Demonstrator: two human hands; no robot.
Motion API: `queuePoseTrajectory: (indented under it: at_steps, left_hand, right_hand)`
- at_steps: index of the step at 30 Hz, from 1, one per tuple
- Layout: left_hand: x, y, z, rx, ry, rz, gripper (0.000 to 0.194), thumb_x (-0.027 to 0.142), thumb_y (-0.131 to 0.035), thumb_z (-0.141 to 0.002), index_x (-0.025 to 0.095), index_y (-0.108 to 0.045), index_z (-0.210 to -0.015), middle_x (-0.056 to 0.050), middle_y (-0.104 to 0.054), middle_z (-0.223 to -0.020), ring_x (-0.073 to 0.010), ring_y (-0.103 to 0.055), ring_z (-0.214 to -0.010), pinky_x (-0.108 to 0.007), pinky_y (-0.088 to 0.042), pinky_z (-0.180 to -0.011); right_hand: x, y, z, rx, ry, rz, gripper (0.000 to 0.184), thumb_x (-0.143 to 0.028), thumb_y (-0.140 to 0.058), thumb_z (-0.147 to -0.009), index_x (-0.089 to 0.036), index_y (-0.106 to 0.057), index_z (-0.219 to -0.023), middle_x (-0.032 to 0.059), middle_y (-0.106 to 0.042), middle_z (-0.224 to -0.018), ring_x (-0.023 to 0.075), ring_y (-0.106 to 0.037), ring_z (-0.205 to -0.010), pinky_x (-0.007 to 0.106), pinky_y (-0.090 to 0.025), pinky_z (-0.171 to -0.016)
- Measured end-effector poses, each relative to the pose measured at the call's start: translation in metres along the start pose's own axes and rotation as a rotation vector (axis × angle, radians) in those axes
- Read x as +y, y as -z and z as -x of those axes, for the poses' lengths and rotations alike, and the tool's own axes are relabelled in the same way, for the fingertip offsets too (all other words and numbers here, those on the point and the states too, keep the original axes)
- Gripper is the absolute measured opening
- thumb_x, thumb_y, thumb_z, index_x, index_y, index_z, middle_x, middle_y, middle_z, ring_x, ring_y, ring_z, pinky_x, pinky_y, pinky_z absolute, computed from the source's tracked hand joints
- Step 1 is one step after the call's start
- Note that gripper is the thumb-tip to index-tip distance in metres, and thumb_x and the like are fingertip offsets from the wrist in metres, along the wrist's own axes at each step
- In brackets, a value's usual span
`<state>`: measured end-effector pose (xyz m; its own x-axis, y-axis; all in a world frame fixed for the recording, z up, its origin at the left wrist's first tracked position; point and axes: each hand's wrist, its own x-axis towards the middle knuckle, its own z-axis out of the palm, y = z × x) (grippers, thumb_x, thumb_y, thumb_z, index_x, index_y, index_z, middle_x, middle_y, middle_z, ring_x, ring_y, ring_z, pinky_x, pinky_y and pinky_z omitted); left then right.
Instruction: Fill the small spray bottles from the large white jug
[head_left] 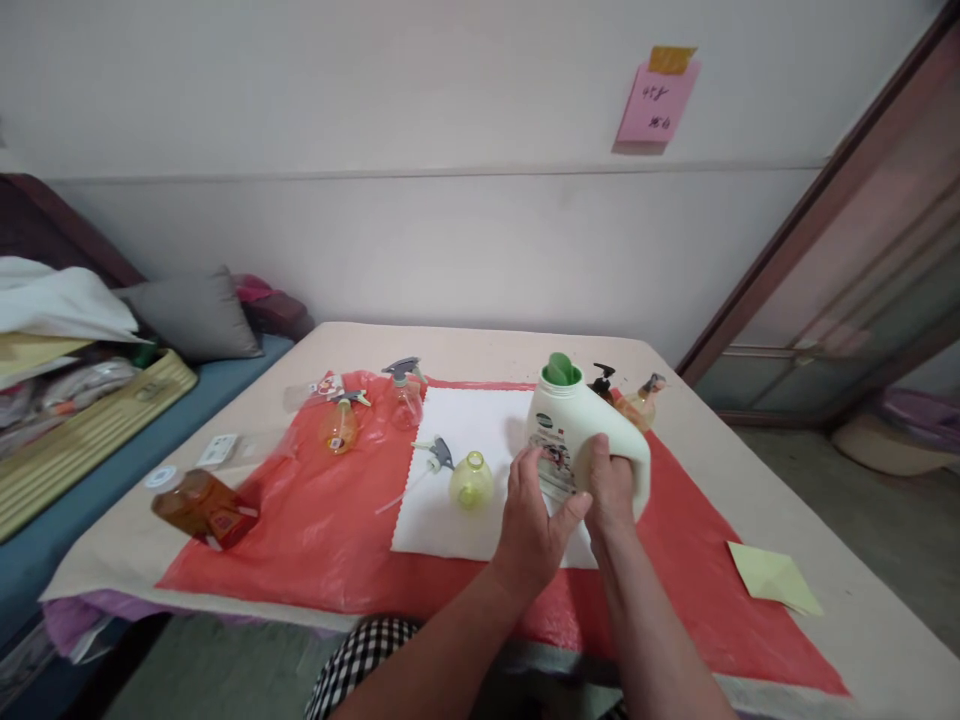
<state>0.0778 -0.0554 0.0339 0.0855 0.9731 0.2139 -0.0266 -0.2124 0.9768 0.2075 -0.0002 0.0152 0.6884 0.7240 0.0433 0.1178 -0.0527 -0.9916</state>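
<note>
A white detergent jug [547, 425] with a green spout in its open mouth is tilted slightly to the left over the white sheet. My right hand [613, 490] is wrapped round its handle. Against the jug's lower left side is my left hand [534, 515], fingers curved and thumb spread around it. Just left of that hand stands a small yellow-green spray bottle body [471, 483] with its mouth uncovered. Its detached grey spray head [439, 455], with a thin tube, lies beside it.
The white sheet [450, 535] lies on red plastic [322, 540]. An orange spray bottle [341, 428], a clear one [406, 402] and a tilted amber jar [202, 507] are at left. A black pump [602, 382] and another spray bottle [640, 405] are behind the jug. Yellow paper [774, 575] lies right.
</note>
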Motion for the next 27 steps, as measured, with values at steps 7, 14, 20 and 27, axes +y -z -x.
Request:
queuePoseTrajectory:
  at_steps: [7,14,20,27]
  left_hand:
    - [-0.001,-0.002,-0.012,-0.072,0.266,0.307,0.094,0.052,-0.076,-0.079,0.024,-0.026,-0.154,-0.022,-0.033,-0.159,-0.0342,-0.051,-0.134,-0.046,-0.044,-0.108]
    - [0.007,-0.011,-0.009,-0.165,0.336,0.505,0.076,0.061,-0.075,-0.078,0.026,-0.043,-0.138,-0.015,-0.049,-0.146,-0.0264,-0.06,-0.122,-0.041,-0.049,-0.102]
    - [0.006,-0.021,-0.022,-0.084,0.465,0.801,0.062,0.066,-0.071,-0.081,0.028,-0.05,-0.126,-0.011,-0.055,-0.142,-0.0248,-0.066,-0.114,-0.042,-0.055,-0.097]
    - [0.009,-0.019,-0.03,0.004,0.528,0.909,0.073,0.058,-0.083,-0.071,0.032,-0.049,-0.13,-0.01,-0.058,-0.138,-0.0286,-0.069,-0.108,-0.044,-0.062,-0.085]
  right_hand:
    - [-0.008,0.04,0.004,0.13,0.516,0.212,0.099,-0.085,-0.042,-0.081,-0.002,-0.062,-0.131,0.028,-0.063,-0.132,0.0413,-0.054,-0.131,0.057,-0.035,-0.115]
    - [0.015,0.063,-0.012,0.353,0.874,0.634,0.108,-0.088,-0.037,-0.082,0.0,-0.052,-0.144,0.0286,-0.069,-0.122,0.0451,-0.066,-0.112,0.059,-0.046,-0.102]
    - [0.011,0.057,-0.001,0.337,1.075,0.724,0.093,-0.076,-0.054,-0.084,-0.006,-0.049,-0.145,0.0221,-0.073,-0.115,0.0396,-0.067,-0.11,0.064,-0.028,-0.115]
    - [0.004,0.056,0.008,0.279,1.284,0.703,0.083,-0.069,-0.055,-0.088,-0.01,-0.046,-0.147,0.0194,-0.071,-0.118,0.0361,-0.067,-0.11,0.064,-0.025,-0.115]
